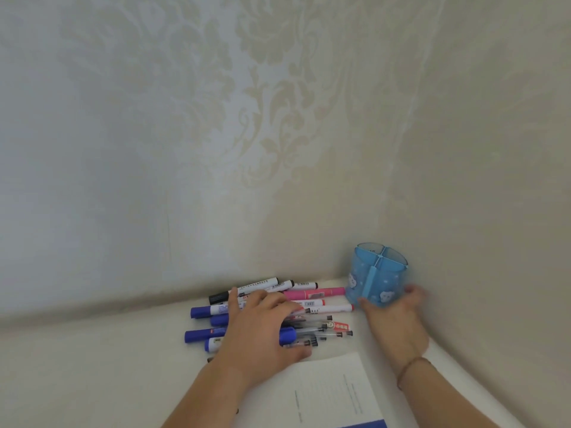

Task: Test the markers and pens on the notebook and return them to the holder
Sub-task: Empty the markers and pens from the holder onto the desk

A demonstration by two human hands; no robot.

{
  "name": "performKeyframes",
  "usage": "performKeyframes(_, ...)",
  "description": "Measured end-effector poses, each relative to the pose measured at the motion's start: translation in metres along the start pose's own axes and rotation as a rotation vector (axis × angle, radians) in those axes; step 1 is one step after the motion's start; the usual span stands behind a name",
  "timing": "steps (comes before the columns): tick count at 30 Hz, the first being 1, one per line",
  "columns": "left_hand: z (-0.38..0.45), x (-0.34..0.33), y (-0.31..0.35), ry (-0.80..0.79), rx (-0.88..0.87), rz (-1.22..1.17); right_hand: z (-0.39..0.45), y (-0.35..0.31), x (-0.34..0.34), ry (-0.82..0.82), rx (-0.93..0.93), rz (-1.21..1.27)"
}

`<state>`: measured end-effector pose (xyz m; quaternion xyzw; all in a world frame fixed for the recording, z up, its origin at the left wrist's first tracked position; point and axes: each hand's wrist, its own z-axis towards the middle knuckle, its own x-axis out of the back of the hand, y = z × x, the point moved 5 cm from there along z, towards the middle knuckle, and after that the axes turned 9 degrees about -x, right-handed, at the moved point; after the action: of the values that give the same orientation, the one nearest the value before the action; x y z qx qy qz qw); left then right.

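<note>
Low in the frame, a little left of centre, the person's left hand [262, 322] lies spread flat over a heap of markers and pens [278, 313] on the white table [108, 350], fingers fanned and pressing down rather than curled round any one of them. I can pick out blue-capped markers [204, 312] poking out at the left of the pile, a black-capped marker [244, 288] at its far edge, a pink marker [315, 293] pointing toward the lower right, and clear-barrelled gel pens [327, 332] nearest the person.

In the lower right, tucked into the corner of the patterned wall [247, 118], stands the blue pen holder [375, 273], upright, its divided compartments looking empty from here. The right hand [395, 313] cups its base, thumb on one side and fingers round the other; those fingers are blurred.

The notebook [333, 393] lies open at the bottom edge, just beside the pile and untouched.

The trouble I'd expect: round barrels under a flat palm roll easily, so a sideways sweep could send pens off the near edge or across the page. The light holder might tip if nudged.
</note>
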<state>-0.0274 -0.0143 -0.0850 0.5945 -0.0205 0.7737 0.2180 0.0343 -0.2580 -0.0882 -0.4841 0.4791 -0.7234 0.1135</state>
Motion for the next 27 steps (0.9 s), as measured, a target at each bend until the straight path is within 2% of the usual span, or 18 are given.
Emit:
performKeyframes(2, 0.0, 0.0, -0.001, -0.009, 0.002, 0.003, 0.004, -0.002, -0.004, -0.055, -0.018, -0.075)
performKeyframes(4, 0.001, 0.0, -0.002, -0.001, 0.001, -0.006, -0.002, -0.003, 0.002, -0.068, 0.018, 0.029)
performKeyframes(5, 0.001, 0.001, -0.001, 0.011, -0.003, -0.011, -0.011, -0.005, 0.009, -0.077, 0.093, 0.141)
performKeyframes(7, 0.001, 0.003, 0.001, 0.066, -0.032, -0.027, -0.041, -0.013, 0.023, -0.179, 0.367, 0.273)
performKeyframes(8, 0.001, 0.005, 0.003, 0.107, -0.054, -0.037, -0.061, -0.017, 0.027, -0.274, 0.531, 0.225)
performKeyframes(10, 0.001, 0.011, 0.005, 0.196, -0.097, -0.064, -0.096, -0.014, 0.021, -0.473, 0.837, -0.084)
performKeyframes(12, -0.001, 0.016, 0.006, 0.279, -0.135, -0.095, -0.112, -0.002, 0.013, -0.586, 0.961, -0.372)
performKeyframes(16, -0.012, 0.023, 0.012, 0.361, -0.116, -0.208, -0.107, 0.013, 0.031, -0.625, 0.846, -0.498)
performKeyframes(19, -0.019, 0.027, 0.023, 0.361, -0.106, -0.2, -0.109, 0.026, 0.052, -0.53, 0.844, -0.525)
performKeyframes(20, -0.021, 0.029, 0.031, 0.328, -0.141, -0.139, -0.114, 0.022, 0.059, -0.434, 0.86, -0.526)
performKeyframes(22, -0.026, 0.029, 0.05, 0.185, -0.234, -0.001, -0.13, 0.021, 0.063, -0.361, 0.859, -0.592)
performKeyframes(25, -0.04, 0.029, 0.071, -0.016, -0.266, 0.101, -0.156, 0.028, 0.062, -0.542, 0.631, -0.823)
performKeyframes(27, -0.054, 0.032, 0.084, -0.06, -0.254, 0.101, -0.177, 0.021, 0.055, -0.582, 0.611, -0.84)
